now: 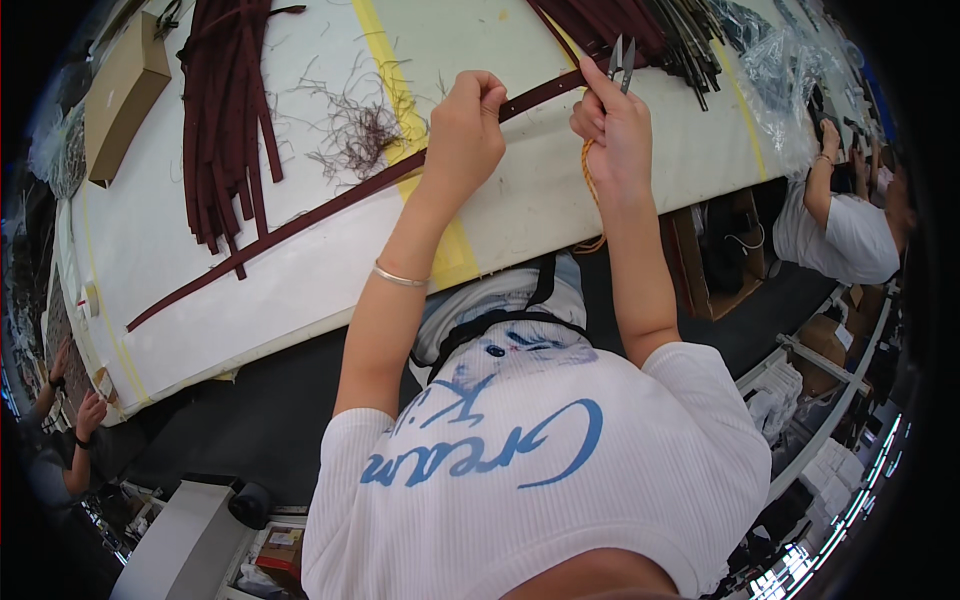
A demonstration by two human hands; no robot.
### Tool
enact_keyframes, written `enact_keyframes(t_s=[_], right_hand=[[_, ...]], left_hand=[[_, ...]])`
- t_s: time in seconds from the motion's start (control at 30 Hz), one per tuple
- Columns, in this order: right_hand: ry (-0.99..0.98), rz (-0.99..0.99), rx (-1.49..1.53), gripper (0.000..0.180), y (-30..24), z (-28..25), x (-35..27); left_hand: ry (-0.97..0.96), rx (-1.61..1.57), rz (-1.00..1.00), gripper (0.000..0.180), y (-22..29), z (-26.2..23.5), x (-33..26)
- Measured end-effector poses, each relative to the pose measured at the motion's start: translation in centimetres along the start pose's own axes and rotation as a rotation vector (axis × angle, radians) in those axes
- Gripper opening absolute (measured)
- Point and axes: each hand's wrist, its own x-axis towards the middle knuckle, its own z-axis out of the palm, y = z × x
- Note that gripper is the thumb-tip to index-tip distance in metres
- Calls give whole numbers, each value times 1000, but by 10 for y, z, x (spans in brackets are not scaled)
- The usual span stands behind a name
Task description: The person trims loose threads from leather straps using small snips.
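While the white-covered desk [300, 270] carries a heap of dark maroon strips [225, 110] at its far left and a tangle of loose thread trimmings [355, 130] beside it, which suggests several strips are trimmed already, one long maroon strip [300, 220] lies slantwise across it, under work. Left hand [465, 130] fingers are pressed together, pinching its raised end; the right hand [612, 125] grips small metal thread snips [622, 60], blades apparently parted.

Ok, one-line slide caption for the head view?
Left hand pinches a dark red strap over a white table while the right hand holds small snips at it.
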Motion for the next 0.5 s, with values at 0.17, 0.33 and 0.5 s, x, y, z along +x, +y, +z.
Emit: enact_keyframes(t_s=[0.17, 0.33, 0.5], right_hand=[[-17, 9, -37, 47, -1, 4, -4], [-40, 49, -42, 48, 3, 6, -6], [-45, 33, -51, 48, 1, 10, -7]], left_hand=[[-59, -284, -25, 9, 8, -7, 9], [-53, -156, 23, 7, 4, 0, 0], [1, -120, 63, 3, -1, 2, -2]])
